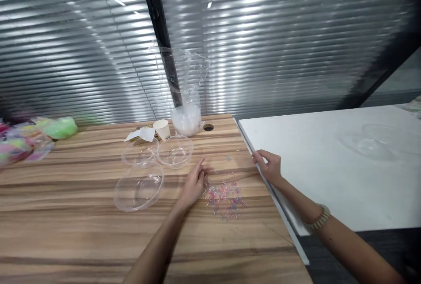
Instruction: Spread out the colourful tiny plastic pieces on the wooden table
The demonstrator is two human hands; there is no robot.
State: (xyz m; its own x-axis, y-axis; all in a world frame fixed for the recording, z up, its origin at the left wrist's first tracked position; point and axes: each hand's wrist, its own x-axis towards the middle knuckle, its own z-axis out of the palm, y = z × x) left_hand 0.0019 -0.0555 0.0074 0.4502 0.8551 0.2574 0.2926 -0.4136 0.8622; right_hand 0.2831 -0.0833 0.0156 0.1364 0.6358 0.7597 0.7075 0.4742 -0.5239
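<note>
A loose pile of small pink, blue and clear tube-shaped pieces point(226, 198) lies spread on the wooden table point(82, 244). My left hand point(193, 184) rests on the wood at the pile's left edge, index finger stretched out and the others partly bent. At the table's right edge, my right hand point(270, 166) has its fingers curled together; what is between them, if anything, is hidden. Left of my left hand are clear round plastic bowls: a near one point(118, 196), one behind on the left point(124, 154) and one on the right point(189, 152).
Toward the back stand a white paper cup point(161, 129), a crumpled white paper point(142, 134) and a clear bag of white material point(186, 119). Colourful packets point(33, 137) lie far left. A white table point(315, 187) adjoins on the right, with blurred clear plastic lids or bowls point(368, 146).
</note>
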